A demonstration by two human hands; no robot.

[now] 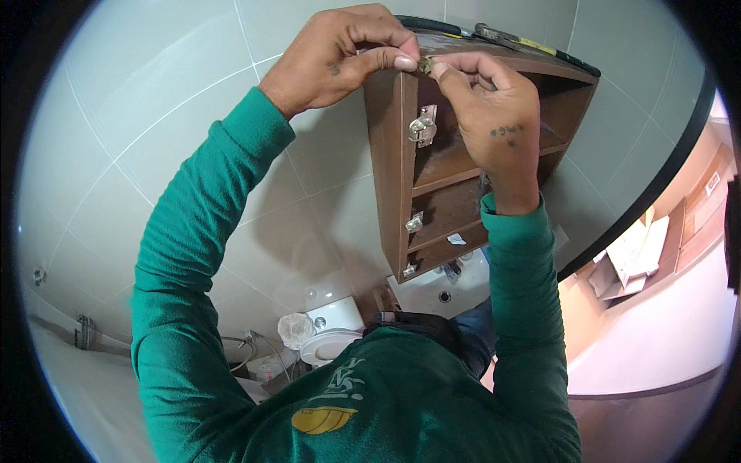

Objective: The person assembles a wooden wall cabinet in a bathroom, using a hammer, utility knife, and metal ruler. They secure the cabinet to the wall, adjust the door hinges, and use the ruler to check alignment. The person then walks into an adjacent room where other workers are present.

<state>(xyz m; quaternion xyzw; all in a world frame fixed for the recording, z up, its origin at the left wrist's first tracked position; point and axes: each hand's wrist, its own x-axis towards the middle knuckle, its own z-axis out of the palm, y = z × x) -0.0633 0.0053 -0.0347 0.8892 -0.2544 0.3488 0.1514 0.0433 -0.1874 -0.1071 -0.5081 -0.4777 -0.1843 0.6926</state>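
Both hands meet at the top front corner of a brown wooden wall cabinet (392,170). My left hand (340,58) is closed in a pinch, thumb and fingertips on a small brass-coloured metal piece (425,66). From the other side my right hand (494,96) pinches the same piece between thumb and forefinger. Its exact kind is too small to make out. Below the hands, a silver cabinet hinge (422,126) is fixed to the inner face of the side panel. Two more hinges, a middle one (414,222) and a bottom one (409,270), sit lower on that panel.
On the cabinet's top lie a hammer-like tool with a yellow and black handle (540,48) and a black-handled tool (428,25). A scrap of white paper (457,239) rests on the bottom shelf. Beneath are a white washbasin (463,289) and a toilet (330,343).
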